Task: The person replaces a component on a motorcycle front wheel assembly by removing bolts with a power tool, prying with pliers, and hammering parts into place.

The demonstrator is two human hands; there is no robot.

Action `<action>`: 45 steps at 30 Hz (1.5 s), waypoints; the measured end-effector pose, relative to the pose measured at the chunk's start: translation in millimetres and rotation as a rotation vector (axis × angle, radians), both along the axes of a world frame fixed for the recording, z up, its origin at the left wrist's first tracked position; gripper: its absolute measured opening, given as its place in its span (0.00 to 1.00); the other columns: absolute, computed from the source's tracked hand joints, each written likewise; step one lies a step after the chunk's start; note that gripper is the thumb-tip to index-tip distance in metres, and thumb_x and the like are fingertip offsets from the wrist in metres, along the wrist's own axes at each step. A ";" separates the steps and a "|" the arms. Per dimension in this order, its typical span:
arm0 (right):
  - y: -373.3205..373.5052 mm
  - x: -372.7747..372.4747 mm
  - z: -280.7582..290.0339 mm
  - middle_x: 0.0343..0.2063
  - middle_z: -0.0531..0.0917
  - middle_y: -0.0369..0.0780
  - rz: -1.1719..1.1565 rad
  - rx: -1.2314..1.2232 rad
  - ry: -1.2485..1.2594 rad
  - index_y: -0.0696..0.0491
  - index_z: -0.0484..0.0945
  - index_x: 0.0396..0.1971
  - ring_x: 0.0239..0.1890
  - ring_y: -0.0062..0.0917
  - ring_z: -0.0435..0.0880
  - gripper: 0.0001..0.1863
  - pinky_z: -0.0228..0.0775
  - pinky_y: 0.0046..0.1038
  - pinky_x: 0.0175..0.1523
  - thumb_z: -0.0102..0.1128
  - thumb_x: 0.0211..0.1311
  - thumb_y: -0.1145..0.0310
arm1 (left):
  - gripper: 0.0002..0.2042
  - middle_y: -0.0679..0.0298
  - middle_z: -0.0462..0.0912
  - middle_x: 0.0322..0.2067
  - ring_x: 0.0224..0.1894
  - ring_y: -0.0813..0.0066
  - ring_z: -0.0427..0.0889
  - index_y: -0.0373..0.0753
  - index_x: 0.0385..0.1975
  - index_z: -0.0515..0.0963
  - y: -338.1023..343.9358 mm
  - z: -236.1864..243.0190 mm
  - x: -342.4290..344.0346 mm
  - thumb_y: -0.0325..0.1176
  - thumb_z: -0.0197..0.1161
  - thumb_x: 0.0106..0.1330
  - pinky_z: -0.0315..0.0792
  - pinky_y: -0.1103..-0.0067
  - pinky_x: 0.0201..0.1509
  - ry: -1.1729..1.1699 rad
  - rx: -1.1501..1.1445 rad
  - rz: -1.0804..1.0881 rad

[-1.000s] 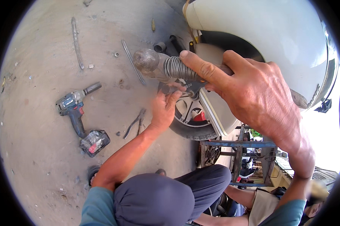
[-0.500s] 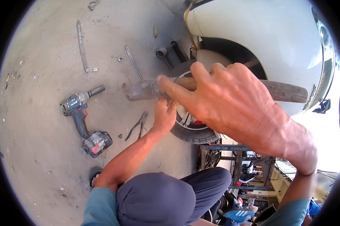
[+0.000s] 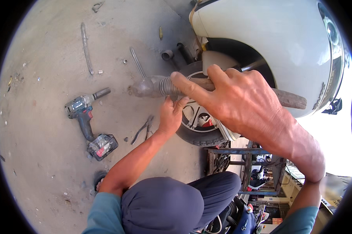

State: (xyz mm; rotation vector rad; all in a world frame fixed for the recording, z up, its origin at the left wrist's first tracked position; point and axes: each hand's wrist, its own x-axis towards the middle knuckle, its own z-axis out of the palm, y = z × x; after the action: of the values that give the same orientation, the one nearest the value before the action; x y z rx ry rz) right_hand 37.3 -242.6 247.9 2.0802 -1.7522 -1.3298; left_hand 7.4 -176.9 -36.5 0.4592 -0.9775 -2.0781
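My right hand (image 3: 248, 103) is wrapped round the wooden handle of a hammer (image 3: 146, 87), with the index finger stretched along it. Wire is coiled round the handle beside the worn metal head. Just below the head, my left hand (image 3: 170, 119) has its thumb and fingers pinched together at the edge of a wheel (image 3: 201, 139). Whatever the left fingertips hold is hidden by the hammer. The wheel has a black tyre and a pale spoked rim, and my right hand covers part of it.
A cordless impact wrench (image 3: 83, 117) lies on the dusty ground at left, with pliers (image 3: 143, 129) nearer me. Metal bars (image 3: 137, 62) and dark sockets (image 3: 167, 55) lie farther off. A white car body (image 3: 261, 27) stands at far right, a metal rack (image 3: 246, 171) at near right.
The hammer's head has risen slightly in view while its handle end has dipped and shifted left. My left hand stays pinched at the wheel's edge.
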 end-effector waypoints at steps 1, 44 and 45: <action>2.8 3.4 4.8 0.28 0.79 0.41 -0.068 -0.044 -0.028 0.43 0.72 0.69 0.23 0.30 0.84 0.34 0.74 0.31 0.23 0.69 0.61 0.69 | 0.18 0.58 0.88 0.39 0.41 0.76 0.83 0.27 0.46 0.79 -0.7 -2.7 0.1 0.40 0.64 0.76 0.75 0.76 0.46 0.030 0.045 -0.075; 158.5 -27.8 -169.9 0.22 0.75 0.35 -1.535 -0.844 -1.272 0.60 0.74 0.44 0.23 0.20 0.74 0.24 0.71 0.30 0.31 0.65 0.70 0.52 | 0.21 0.68 0.75 0.26 0.23 0.83 0.70 0.34 0.51 0.74 6.5 -102.1 105.0 0.50 0.54 0.79 0.65 0.82 0.26 -0.345 0.189 -0.228; 163.7 -36.7 -173.7 0.23 0.76 0.35 -1.707 -0.908 -1.306 0.59 0.74 0.44 0.21 0.18 0.73 0.22 0.68 0.27 0.27 0.64 0.70 0.53 | 0.21 0.68 0.75 0.26 0.23 0.83 0.70 0.34 0.51 0.74 7.3 -97.3 102.6 0.50 0.54 0.79 0.65 0.82 0.26 -0.314 0.188 -0.227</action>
State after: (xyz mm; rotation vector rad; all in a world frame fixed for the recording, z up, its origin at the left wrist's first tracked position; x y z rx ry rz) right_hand 0.6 -79.0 74.2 0.3468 -3.5168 1.4033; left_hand 110.0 -169.6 -133.8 0.8248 -1.0574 -2.3617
